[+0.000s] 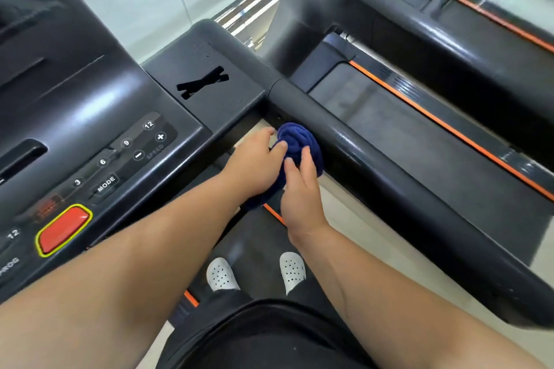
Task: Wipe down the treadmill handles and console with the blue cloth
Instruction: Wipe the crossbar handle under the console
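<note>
Gripping one blue cloth [300, 141]: left hand [254, 160]; right hand [300, 192] touching.

Both bare forearms reach forward, wrists close together. The left hand [254, 160] grips the bunched blue cloth [299, 141], thumb on top. The right hand [301, 192] lays its fingers [306, 156], seemingly straight, against the cloth.
</note>
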